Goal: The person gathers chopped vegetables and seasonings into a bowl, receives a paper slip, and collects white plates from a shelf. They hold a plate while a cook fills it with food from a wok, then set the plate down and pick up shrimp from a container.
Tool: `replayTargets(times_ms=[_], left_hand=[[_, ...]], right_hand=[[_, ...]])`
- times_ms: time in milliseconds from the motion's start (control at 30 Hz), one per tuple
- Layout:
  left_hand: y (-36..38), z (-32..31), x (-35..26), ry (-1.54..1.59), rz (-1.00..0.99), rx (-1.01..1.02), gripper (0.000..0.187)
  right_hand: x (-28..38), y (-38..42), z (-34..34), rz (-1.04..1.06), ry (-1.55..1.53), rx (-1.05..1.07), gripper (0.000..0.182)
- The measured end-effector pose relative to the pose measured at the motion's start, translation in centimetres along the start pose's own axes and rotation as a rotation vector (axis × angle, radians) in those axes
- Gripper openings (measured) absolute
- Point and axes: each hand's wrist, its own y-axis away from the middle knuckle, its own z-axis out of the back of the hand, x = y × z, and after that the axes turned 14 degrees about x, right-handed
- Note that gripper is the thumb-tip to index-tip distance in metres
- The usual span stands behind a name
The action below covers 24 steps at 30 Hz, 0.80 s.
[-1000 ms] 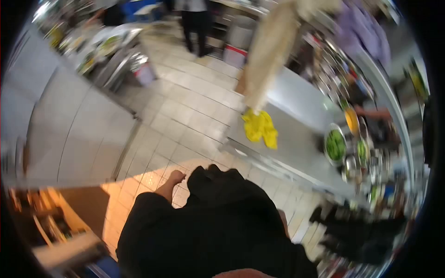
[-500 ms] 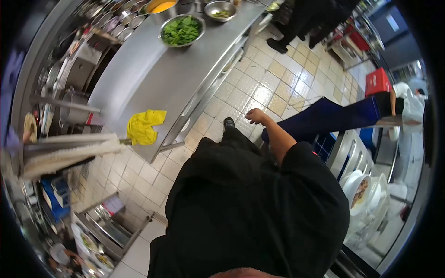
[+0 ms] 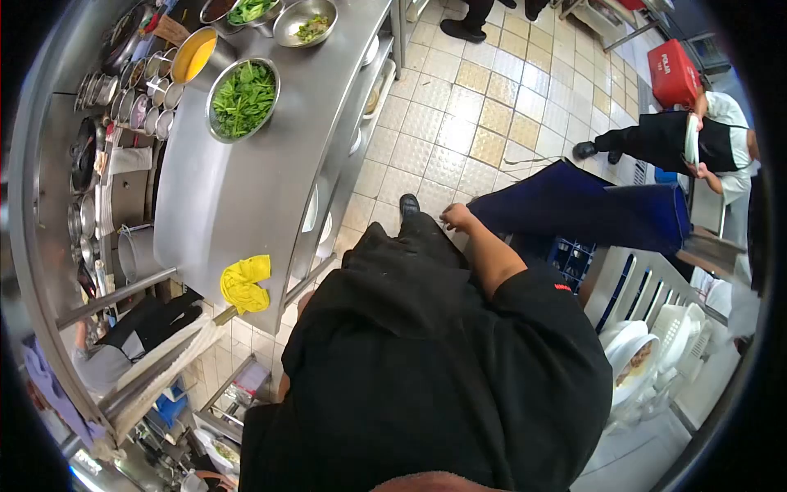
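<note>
My right hand [image 3: 457, 217] hangs in front of my body over the floor, its fingers loosely bent and holding nothing. Just beside it is the left end of a dark blue sheet [image 3: 566, 205], draped over the racks at my right. My left hand is out of sight; only small patches of skin show at the left edge of my black clothing. To the left runs a steel counter [image 3: 270, 180]. A yellow cloth [image 3: 245, 284] lies at its near end, and a metal bowl of green leaves [image 3: 243, 100] stands farther along.
At the right, stacked white dishes [image 3: 643, 353] with food scraps stand beside a slotted rack [image 3: 631, 287]. A person in a black apron [image 3: 709, 143] holds a plate near a red box [image 3: 674, 74]. Another person's dark shoe [image 3: 463, 31] is on the tiled floor ahead.
My view has shifted, so the counter and yellow cloth sit lower. My right hand has drawn closer to the blue sheet. The aproned person at right is more fully in view.
</note>
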Motion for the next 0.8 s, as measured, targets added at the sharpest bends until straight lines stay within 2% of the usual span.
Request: replayTargets(times_ms=[33,100,133,200,267,333,433,533,567,633,667,733,800], left_hand=[[-1.1,0.9,-1.0,-0.097,-0.074,0.0,0.038],[-3.1,2.5,-3.3,-0.229,-0.183,-0.01,0.038],[-3.5,3.5,-4.9,-0.246,-0.202,-0.012,0.038],[-0.9,6.1,-14.6,0.066,0.021,0.048,0.041],[-5.4,6.3,-12.6,0.368,-0.103,0.104,0.04],[-2.3,8.5,-22.1,0.372,-0.054,0.145,0.039],[-6.5,7.7,-22.9,0.334,-0.057,0.276,0.038],[-11.0,6.1,-22.7,0.22,-0.021,0.464,0.038],[-12.8,5.4,-22.2,0.241,0.052,0.525,0.038],[-15.5,4.3,-22.1,0.222,0.141,0.522,0.034],[-17.1,3.8,-21.9,0.115,0.136,0.532,0.036],[-20.4,3.0,-20.9,-0.026,0.127,0.577,0.037],[-22.7,2.1,-21.1,-0.013,0.101,0.537,0.037]], right_hand=[[0.9,0.2,0.2,0.014,-0.029,-0.009,0.029],[2.8,0.1,0.9,-0.127,-0.239,-0.026,0.029],[2.9,-0.6,1.3,-0.119,-0.206,-0.027,0.03],[3.2,-0.4,1.9,-0.041,-0.29,-0.114,0.03],[2.8,-1.1,2.7,-0.018,-0.354,-0.146,0.028],[2.8,-0.8,3.1,-0.008,-0.488,-0.185,0.024],[4.9,1.6,2.8,-0.021,-0.789,-0.311,0.021],[2.9,-0.2,0.0,0.035,-1.106,-0.421,0.022],[2.1,-1.2,-1.3,0.026,-1.157,-0.444,0.02],[0.9,-2.8,-3.7,-0.026,-1.278,-0.437,0.021],[1.4,-3.1,-5.0,-0.054,-1.313,-0.465,0.022],[4.1,-1.9,-6.3,0.01,-1.408,-0.442,0.023],[5.2,-3.0,-7.7,0.043,-1.495,-0.397,0.022]])
